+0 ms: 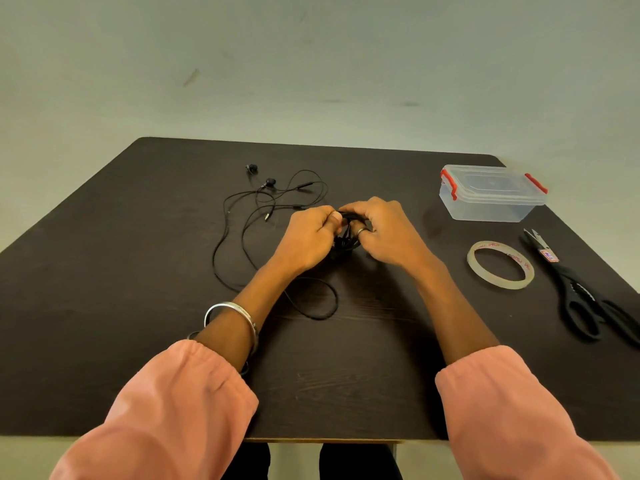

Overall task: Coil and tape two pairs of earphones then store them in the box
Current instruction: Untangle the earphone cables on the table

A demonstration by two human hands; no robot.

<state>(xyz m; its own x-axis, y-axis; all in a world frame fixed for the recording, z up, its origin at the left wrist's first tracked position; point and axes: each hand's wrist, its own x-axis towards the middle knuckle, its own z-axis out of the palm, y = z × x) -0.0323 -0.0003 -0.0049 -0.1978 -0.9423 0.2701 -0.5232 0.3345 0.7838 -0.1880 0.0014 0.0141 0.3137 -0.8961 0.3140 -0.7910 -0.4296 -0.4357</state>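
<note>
Both hands meeting over the middle of the dark table [138, 323]. Left hand [306, 239] curled tight around a small bundle of black earphone cord [346, 233], thumb pressed on top. Right hand [384, 232] closed on the same bundle from the other side, fingers bent inward, a ring [361, 231] on one finger. Bundle mostly hidden between the two hands; a loose tail of the cord [318, 303] trailing toward the near edge in a loop on the table.

Second pair of earphones [273, 202] lying uncoiled on the table, just left of and behind the hands, buds at the far end, plug near the left hand's knuckles.

Clear plastic box [491, 194] with red clips at the far right of the table, lid on. Roll of clear tape [500, 265] lying flat nearer, to the right of the right hand and well apart from it. Black scissors [581, 292] lying just right of the tape, blades pointing away.

Silver bangle [232, 320] on the left wrist; pink sleeves [173, 410] on both forearms.
</note>
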